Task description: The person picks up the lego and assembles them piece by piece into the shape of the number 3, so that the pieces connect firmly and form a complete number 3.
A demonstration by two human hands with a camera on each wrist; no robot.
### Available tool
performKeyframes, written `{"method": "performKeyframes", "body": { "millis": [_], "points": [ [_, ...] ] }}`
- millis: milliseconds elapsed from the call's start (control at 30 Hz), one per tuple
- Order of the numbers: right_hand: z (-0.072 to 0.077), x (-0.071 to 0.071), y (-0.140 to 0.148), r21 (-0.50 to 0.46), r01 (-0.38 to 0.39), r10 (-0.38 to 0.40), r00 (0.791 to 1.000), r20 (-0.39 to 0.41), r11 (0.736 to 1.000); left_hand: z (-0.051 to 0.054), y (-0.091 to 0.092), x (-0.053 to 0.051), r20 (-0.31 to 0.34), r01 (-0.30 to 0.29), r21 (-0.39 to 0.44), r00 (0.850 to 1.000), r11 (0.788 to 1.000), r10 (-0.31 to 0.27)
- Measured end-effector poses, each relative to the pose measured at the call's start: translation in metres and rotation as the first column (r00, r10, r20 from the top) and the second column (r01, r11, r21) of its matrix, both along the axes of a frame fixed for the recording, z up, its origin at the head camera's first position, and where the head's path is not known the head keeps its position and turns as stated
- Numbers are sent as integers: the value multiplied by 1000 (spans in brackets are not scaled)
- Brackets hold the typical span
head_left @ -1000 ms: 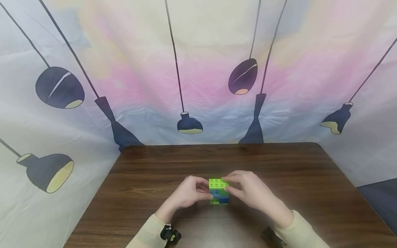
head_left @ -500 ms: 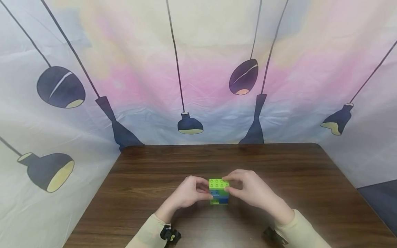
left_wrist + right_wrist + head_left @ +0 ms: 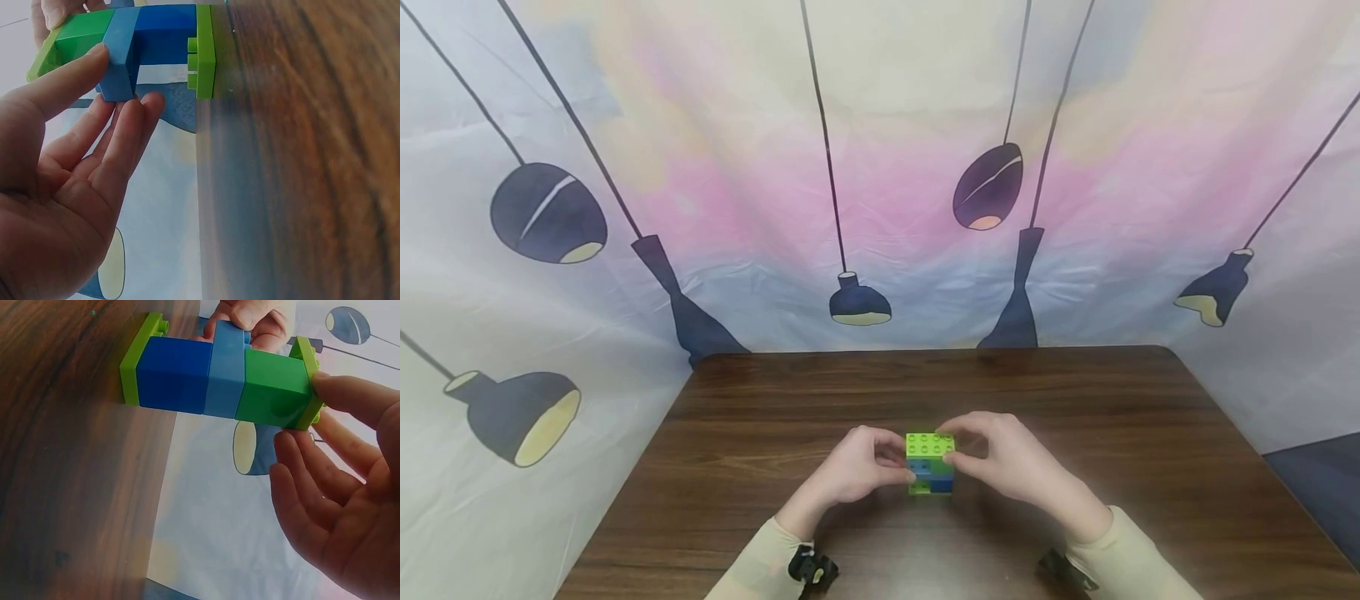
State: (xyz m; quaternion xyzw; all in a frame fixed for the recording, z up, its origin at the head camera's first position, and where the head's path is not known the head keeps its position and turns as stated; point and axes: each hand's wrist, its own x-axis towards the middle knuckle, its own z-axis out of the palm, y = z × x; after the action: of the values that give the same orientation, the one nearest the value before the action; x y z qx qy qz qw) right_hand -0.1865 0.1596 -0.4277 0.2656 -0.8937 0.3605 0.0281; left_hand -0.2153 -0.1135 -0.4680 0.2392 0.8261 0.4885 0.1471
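Observation:
A stack of toy building bricks stands upright on the wooden table. From the bottom it has a lime green plate, a dark blue brick, a light blue brick, a green brick and a studded lime green top plate. My left hand pinches the light blue brick between thumb and fingers from the left side. On the other side, my right hand pinches the right end of the top plate. The plates overhang to the left of the dark blue and green bricks.
A cloth backdrop printed with hanging lamps stands behind the table and along its sides. Dark wrist devices sit on both arms, one of them a black camera mount at the left cuff.

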Motion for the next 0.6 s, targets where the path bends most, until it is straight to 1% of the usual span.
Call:
{"method": "performKeyframes", "body": {
  "millis": [200, 367, 467, 600],
  "points": [
    [0, 0, 0, 28, 42, -42, 999, -2, 999, 0, 1, -1, -1, 1, 4, 1000, 1000, -1],
    [0, 0, 0, 45, 63, -64, 998, 24, 997, -2, 2, -1, 1, 9, 7, 1000, 1000, -9],
    [0, 0, 1, 31, 50, -52, 998, 44, 998, -2, 2, -1, 4, 8, -1, 1000, 1000, -8],
    [-1, -2, 1, 11, 19, -20, 999, 35, 1000, 0, 2, -2, 0, -3, -10, 1000, 1000, 3]
  ]
}}
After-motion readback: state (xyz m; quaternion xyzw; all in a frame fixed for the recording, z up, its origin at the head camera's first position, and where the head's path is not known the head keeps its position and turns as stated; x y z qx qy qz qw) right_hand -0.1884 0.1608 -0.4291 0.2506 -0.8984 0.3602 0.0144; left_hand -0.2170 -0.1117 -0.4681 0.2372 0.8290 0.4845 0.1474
